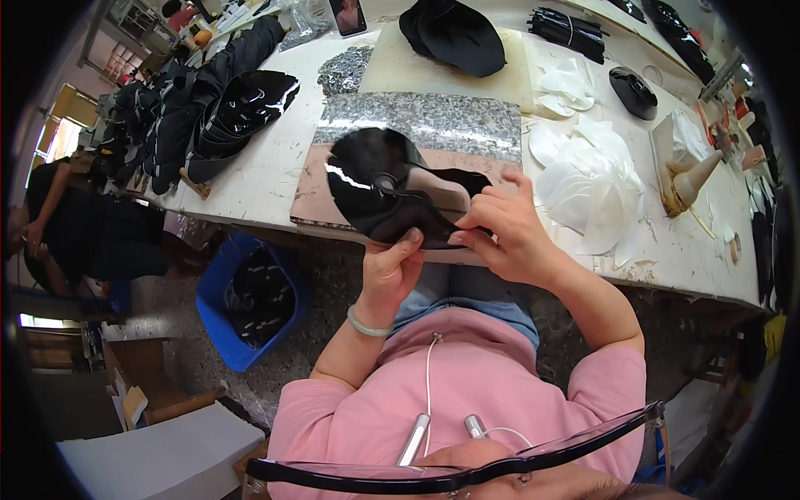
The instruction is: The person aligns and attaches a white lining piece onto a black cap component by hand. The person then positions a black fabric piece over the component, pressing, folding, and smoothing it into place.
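Note:
A glossy black shoe upper (354,196) with a beige inner patch is held at the table's front edge. My left hand (390,271) grips its lower edge, thumb on top and the other fingers mostly hidden beneath. With thumb and fingers pinched together, my right hand (504,225) holds the upper's right end. Below the upper lies a work board (312,179), its near part pinkish and its far part speckled grey. White curved stiffener pieces (592,187) are heaped just right of my right hand.
Stacked black uppers (242,108) line the table's left side. Farther back are flat black pieces (454,37) and a bundle of black strips (568,33). A cone-topped pot (687,183) stands at right. A blue bin (212,304) sits on the floor; another person (83,221) is at far left.

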`<state>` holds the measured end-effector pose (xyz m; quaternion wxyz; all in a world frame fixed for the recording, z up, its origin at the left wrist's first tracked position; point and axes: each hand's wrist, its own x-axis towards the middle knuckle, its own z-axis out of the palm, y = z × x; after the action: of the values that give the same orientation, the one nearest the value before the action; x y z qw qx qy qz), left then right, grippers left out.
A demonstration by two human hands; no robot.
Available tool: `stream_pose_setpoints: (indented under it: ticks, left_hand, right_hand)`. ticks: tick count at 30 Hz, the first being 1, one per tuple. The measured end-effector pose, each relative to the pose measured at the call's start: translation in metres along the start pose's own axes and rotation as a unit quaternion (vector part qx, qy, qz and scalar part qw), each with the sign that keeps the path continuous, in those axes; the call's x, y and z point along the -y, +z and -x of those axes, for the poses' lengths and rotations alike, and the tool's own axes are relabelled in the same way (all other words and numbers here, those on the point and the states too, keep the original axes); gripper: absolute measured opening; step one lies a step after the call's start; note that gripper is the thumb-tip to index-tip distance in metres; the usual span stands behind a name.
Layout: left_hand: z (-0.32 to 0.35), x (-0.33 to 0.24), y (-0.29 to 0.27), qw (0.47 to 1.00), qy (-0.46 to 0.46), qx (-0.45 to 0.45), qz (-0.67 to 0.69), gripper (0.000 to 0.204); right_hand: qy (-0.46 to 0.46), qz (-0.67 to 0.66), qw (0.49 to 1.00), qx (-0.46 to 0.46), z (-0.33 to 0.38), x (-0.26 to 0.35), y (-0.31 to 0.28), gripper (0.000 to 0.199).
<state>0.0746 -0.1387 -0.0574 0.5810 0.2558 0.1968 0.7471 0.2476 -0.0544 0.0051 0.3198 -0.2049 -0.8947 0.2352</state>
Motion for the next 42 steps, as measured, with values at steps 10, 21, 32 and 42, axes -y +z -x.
stream_pose_setpoints:
  ticks: [10, 21, 32, 42]
  left_hand:
    - [0.006, 0.016, -0.001, 0.999, -0.042, -0.012, 0.001, 0.028]
    - [-0.004, -0.013, 0.028, 0.979, 0.055, 0.000, -0.198, 0.048]
    - [-0.016, -0.064, -0.024, 0.963, -0.119, -0.084, -0.225, 0.019]
    - [-0.046, -0.099, 0.022, 0.894, 0.161, 0.132, -0.397, 0.023]
  right_hand:
    - [0.064, -0.062, 0.995, 0.041, 0.005, -0.005, 0.008, 0.013]
    - [-0.043, 0.030, 0.996, -0.075, -0.007, -0.004, 0.003, 0.013]
    - [-0.141, 0.023, 0.984, 0.105, 0.000, -0.002, -0.008, 0.016]
    - [-0.077, -0.215, 0.965, -0.129, -0.013, 0.020, -0.080, 0.030]
